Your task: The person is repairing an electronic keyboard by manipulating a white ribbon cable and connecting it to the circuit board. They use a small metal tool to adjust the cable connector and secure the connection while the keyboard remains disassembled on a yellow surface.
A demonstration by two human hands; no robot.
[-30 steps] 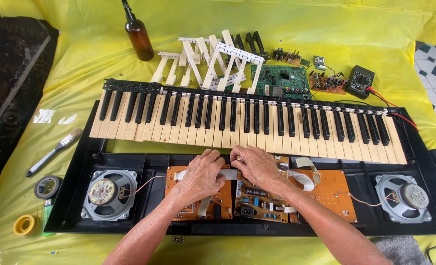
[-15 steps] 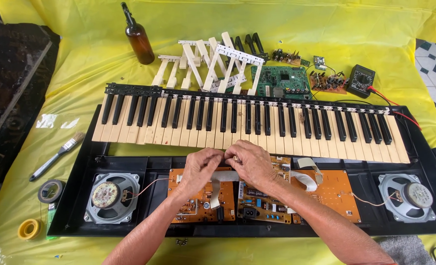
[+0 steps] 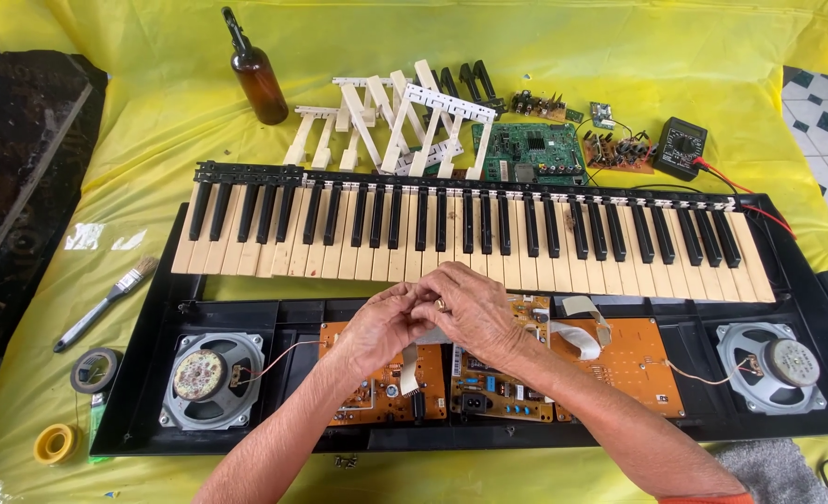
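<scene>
hands [image 3: 432, 317] risen, over yellow sheet [image 3: 619, 56].

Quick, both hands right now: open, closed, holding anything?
Left hand: fingers curled, pinching the white ribbon cable over the orange circuit board.
Right hand: closed against the left; its own grip cannot be told.
</scene>
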